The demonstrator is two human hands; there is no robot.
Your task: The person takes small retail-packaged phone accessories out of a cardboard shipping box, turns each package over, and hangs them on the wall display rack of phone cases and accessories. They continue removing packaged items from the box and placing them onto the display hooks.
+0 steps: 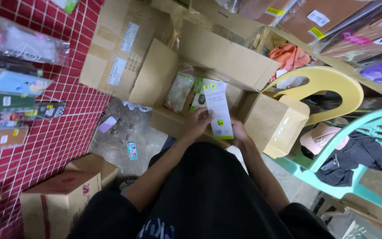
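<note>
- Head view: slim white-and-green retail box [218, 110] held upright over the open cardboard carton [226, 57], just above the packets inside.
- Left hand [198, 122] closed on the box's left edge, fingers wrapped onto the front face around mid-height.
- Right hand [239, 134] under the lower right corner, mostly hidden behind the box; it looks to be gripping, though the fingers are not visible.
- Handling, my read: thin card packaging, light, fairly stiff along its length but the faces would dent if squeezed. The printed surface looks smooth, so a bit slippery.
- Best hold: pinch the long edges near the middle, or support the bottom end as now. Avoid pressing the flat front.
- In the carton: clear-wrapped packet [179, 90] and a green-and-white pack [198, 95], just beside the held box.
- Around: yellow plastic chair [332, 82], teal chair [376, 128] with dark clothing, small brown box [58, 201] on the floor, red tiled wall [67, 119].
</note>
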